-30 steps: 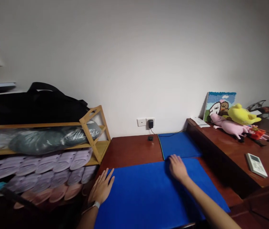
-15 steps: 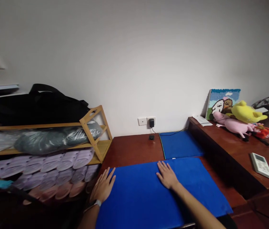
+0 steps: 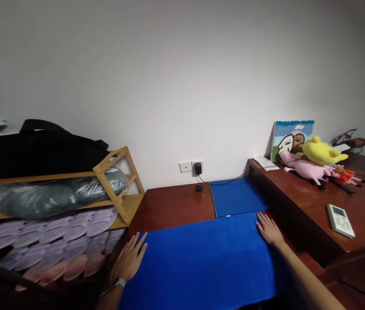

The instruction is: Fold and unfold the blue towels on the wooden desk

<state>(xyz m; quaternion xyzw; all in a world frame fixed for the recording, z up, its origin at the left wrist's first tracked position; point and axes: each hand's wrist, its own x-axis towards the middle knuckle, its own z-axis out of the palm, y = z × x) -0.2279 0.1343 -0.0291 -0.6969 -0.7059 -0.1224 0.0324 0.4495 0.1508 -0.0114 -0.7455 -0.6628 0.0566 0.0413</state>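
From the head view, I saw that the right hand (image 3: 270,230) had shifted from the middle of the far edge of the large blue cloth (image 3: 201,262) out to its far right corner, while the left hand (image 3: 129,259) had kept to the left edge. That, I judged, left the far edge braced at both ends. Both hands lay open, palms down, gripping nothing. The cloth was spread flat on the brown table (image 3: 176,202) between them, its far edge meeting the small blue cloth (image 3: 238,198); I couldn't tell whether they overlapped.

My tightest side was the right, where the raised cabinet (image 3: 305,202) stood near the hand. The wooden rack (image 3: 113,196) bounded the left. I had most room over the middle of the large cloth, well short of the small black block (image 3: 198,188).
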